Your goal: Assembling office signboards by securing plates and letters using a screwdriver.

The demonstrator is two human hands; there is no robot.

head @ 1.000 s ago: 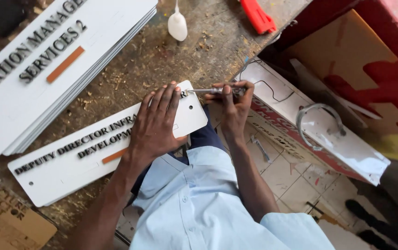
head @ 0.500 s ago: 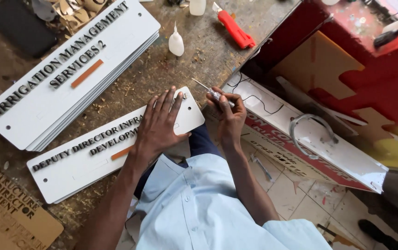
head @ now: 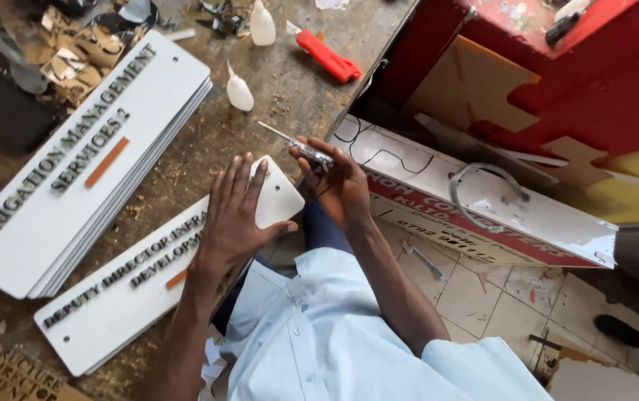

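Note:
My left hand (head: 235, 215) lies flat, fingers spread, on the right end of a long white sign plate (head: 148, 282) with dark raised lettering and a small orange bar. The plate's right end overhangs the workbench edge. My right hand (head: 334, 178) is closed around a small screwdriver (head: 297, 145) with a clear handle. Its thin metal tip points up and left, above the bench and just beyond the plate's corner.
A stack of larger white lettered plates (head: 74, 171) lies at the left. Two white glue bottles (head: 239, 90) and a red utility knife (head: 327, 56) rest on the dusty bench (head: 289, 82). A white panel with a metal clamp ring (head: 483, 197) leans at right above the tiled floor.
My right hand has tilted the screwdriver from level to pointing up-left and lifted it off the plate's corner. My left hand stays pressed on the plate. The view has shifted.

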